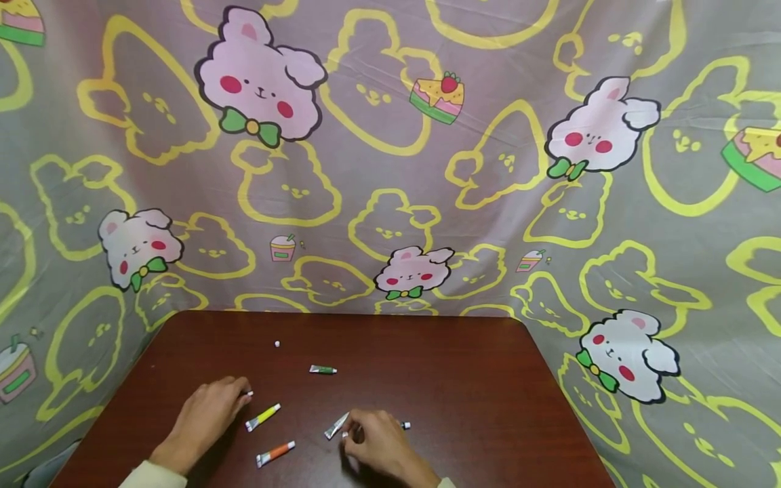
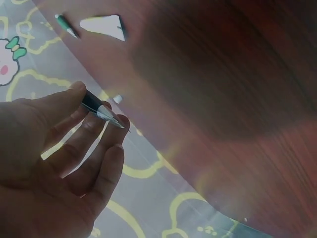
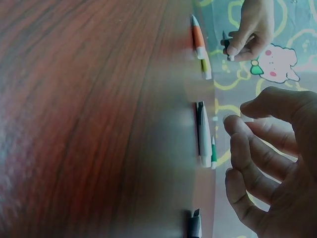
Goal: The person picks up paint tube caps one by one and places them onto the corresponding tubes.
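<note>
The left hand (image 1: 210, 410) is over the left part of the table and pinches a dark tube (image 2: 92, 103) between thumb and fingers; in the left wrist view the flat, silvery end of this tube sticks out past the fingertips, and the other fingers are loosely bent with gaps between them. The right hand (image 1: 381, 440) is low over the middle of the near part, its fingers bent and the thumb close to the index fingertip. A tiny pale spot shows at those fingertips in the head view, but I cannot tell whether they pinch anything.

A grey cloth (image 1: 403, 179) printed with white bunnies and yellow outlines rises behind and along both sides of the reddish-brown table (image 1: 451, 366). A pale sleeve (image 1: 152, 476) covers the left wrist.

On the table, an orange tube (image 1: 276, 454) lies nearest the person, slanting, between the two hands. A yellow tube (image 1: 263, 417) lies beyond it, just beside the left hand. A whitish tube (image 1: 337, 425) lies aslant right by the right hand's fingertips. A green tube (image 1: 323, 370) lies farther back, near the middle. Another tube (image 1: 405, 425) is mostly hidden behind the right hand, with only one end showing. Smallest is a white cap-like piece (image 1: 277, 343) near the far edge, left of the green tube.
</note>
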A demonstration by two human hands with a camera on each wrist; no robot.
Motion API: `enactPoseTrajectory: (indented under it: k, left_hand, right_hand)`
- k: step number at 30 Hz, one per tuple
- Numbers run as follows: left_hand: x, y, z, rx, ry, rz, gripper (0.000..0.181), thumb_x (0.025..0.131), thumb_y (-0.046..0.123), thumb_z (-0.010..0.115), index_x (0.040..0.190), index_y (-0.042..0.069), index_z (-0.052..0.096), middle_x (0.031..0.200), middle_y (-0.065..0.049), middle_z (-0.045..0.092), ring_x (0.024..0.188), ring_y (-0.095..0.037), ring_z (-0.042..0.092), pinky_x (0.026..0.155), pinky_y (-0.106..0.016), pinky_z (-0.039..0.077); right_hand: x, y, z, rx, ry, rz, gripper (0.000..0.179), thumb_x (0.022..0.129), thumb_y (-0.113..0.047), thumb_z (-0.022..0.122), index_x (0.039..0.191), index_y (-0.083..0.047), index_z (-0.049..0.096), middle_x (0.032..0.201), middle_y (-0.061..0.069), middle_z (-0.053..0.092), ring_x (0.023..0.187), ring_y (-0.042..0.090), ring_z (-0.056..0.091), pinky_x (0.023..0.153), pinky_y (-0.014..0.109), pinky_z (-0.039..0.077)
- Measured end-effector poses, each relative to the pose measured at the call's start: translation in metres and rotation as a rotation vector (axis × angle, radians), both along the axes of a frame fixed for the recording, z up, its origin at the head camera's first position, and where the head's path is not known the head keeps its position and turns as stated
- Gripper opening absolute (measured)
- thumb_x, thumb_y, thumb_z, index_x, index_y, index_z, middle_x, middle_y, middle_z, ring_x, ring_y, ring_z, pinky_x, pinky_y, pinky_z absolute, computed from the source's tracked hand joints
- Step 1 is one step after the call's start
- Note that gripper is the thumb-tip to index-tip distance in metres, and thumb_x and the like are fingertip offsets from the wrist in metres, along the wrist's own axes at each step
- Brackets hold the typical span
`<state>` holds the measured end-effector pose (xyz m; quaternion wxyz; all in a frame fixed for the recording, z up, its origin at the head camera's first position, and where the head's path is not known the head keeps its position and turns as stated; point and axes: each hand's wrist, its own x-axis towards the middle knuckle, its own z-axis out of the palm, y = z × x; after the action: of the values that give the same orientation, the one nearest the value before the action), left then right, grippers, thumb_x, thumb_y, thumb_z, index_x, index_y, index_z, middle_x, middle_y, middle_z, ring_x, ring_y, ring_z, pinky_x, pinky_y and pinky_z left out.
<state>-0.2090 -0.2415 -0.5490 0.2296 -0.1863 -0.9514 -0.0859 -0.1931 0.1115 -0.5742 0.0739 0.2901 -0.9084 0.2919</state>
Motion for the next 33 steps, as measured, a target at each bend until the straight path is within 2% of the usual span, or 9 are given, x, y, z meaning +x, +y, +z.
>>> enactPoseTrajectory:
  k: [14, 21, 27, 33]
  left_hand:
    - [0.009, 0.023, 0.008, 0.014, 0.012, -0.035, 0.023, 0.085, 0.02, 0.09, 0.086, 0.022, 0.067, 0.073, 0.01, 0.062, 0.063, -0.018, 0.063, 0.057, -0.037, 0.049]
    - [0.015, 0.035, 0.013, 0.011, 0.1, -0.08, 0.027, 0.083, 0.024, 0.092, 0.086, 0.023, 0.065, 0.07, 0.012, 0.061, 0.065, -0.014, 0.062, 0.059, -0.034, 0.047]
    - [0.02, 0.046, 0.016, 0.015, 0.086, -0.095, 0.026, 0.083, 0.023, 0.092, 0.086, 0.025, 0.066, 0.075, 0.013, 0.066, 0.071, -0.014, 0.063, 0.062, -0.032, 0.047]
    - [0.024, 0.054, 0.017, -0.003, 0.162, -0.132, 0.025, 0.081, 0.027, 0.092, 0.087, 0.026, 0.068, 0.077, 0.014, 0.067, 0.07, -0.011, 0.062, 0.061, -0.027, 0.04]
  right_hand:
    - [0.003, 0.006, 0.006, -0.033, 0.047, 0.007, 0.014, 0.083, -0.018, 0.082, 0.09, -0.026, 0.075, 0.08, -0.02, 0.07, 0.071, -0.013, 0.055, 0.067, 0.004, 0.035]
    - [0.006, 0.008, 0.007, -0.064, 0.05, 0.021, 0.013, 0.082, -0.017, 0.08, 0.092, -0.024, 0.076, 0.082, -0.016, 0.07, 0.07, -0.012, 0.054, 0.067, 0.004, 0.036]
    - [0.008, 0.01, 0.01, -0.082, 0.036, 0.012, 0.011, 0.083, -0.017, 0.08, 0.094, -0.022, 0.078, 0.084, -0.014, 0.07, 0.07, -0.012, 0.055, 0.067, 0.005, 0.038]
    - [0.011, 0.01, 0.012, -0.095, 0.025, 0.0, 0.007, 0.09, -0.018, 0.08, 0.096, -0.022, 0.08, 0.084, -0.016, 0.069, 0.071, -0.012, 0.055, 0.066, 0.007, 0.039]
